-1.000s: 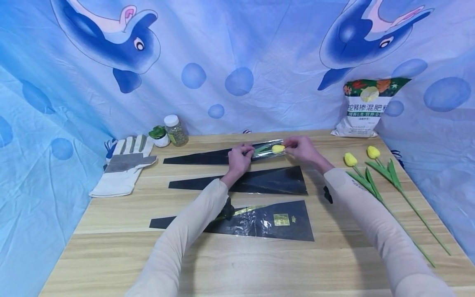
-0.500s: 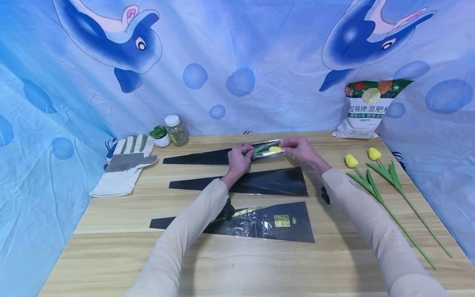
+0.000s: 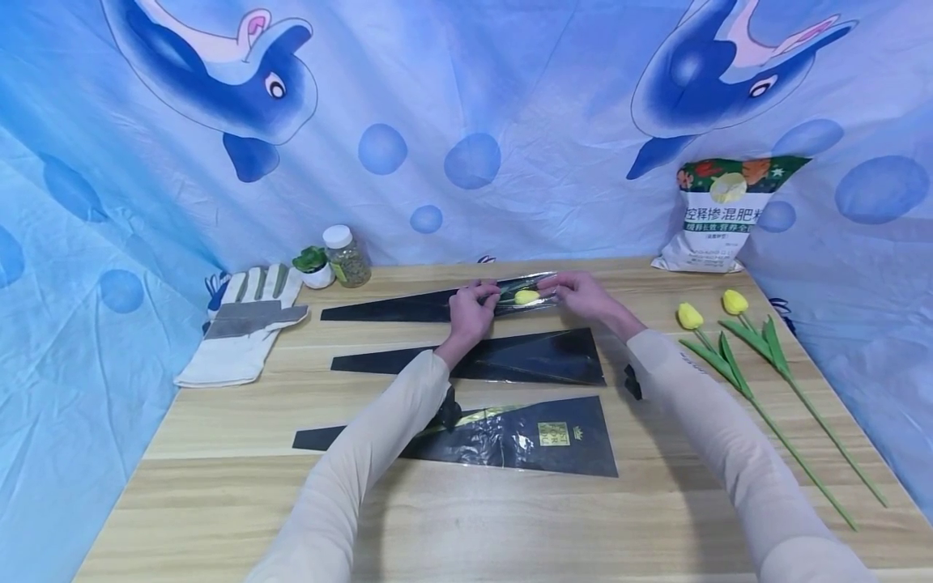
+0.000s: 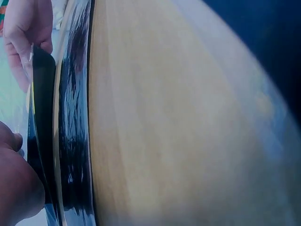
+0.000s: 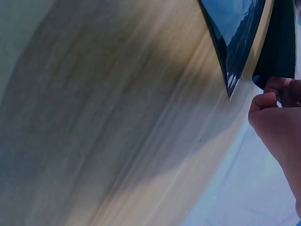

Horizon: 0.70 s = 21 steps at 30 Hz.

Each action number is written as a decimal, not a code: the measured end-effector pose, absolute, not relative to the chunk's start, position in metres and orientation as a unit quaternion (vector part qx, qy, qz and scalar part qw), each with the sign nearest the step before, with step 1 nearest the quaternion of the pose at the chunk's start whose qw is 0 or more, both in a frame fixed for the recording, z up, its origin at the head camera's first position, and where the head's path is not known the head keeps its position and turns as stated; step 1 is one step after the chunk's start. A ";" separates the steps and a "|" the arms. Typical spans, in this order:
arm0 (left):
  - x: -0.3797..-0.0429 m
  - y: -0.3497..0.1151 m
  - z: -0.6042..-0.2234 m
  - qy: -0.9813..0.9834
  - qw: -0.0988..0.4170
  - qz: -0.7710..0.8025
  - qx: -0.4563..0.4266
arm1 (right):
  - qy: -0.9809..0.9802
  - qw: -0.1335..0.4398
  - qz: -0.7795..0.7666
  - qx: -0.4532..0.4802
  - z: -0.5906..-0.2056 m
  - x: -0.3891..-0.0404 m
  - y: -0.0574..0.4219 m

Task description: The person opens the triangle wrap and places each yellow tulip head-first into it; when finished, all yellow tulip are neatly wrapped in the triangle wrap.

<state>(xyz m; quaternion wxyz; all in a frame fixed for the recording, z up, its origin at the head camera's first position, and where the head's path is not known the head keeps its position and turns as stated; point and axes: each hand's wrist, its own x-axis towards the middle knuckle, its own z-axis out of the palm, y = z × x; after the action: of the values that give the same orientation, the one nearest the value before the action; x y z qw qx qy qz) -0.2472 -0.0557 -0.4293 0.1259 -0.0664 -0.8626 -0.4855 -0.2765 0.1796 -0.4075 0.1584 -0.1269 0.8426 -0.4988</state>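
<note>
In the head view, a yellow tulip lies in the wide end of the far black flower sleeve, its bloom showing through the clear side. My left hand pinches the sleeve partway along, near the tulip's leaves. At the wide mouth, my right hand has its fingertips and thumb curled at the sleeve's edge, just right of the bloom. The right wrist view shows the right hand at the end of the raised dark sleeve. In the left wrist view both hands flank the sleeve.
Two more black sleeves, the middle one and the near one, lie flat on the table. Two yellow tulips rest at the right. Gloves, a potted plant, a jar and a fertilizer bag stand or lie farther back.
The tulip's bloom has slid left, deeper into the far sleeve, and my right hand has followed a little to the left. My left hand has stayed in place on the sleeve.
</note>
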 end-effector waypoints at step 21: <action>-0.264 -0.059 -0.437 -0.854 0.147 -0.492 -0.082 | 0.882 0.071 -0.439 -0.155 -0.394 -0.250 0.213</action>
<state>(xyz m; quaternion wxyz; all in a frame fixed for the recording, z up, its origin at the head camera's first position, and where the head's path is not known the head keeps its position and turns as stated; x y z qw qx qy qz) -0.2645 -0.0589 -0.4367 0.1467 -0.0817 -0.8542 -0.4920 -0.2501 0.2128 -0.3941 0.0708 -0.1554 0.8820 -0.4392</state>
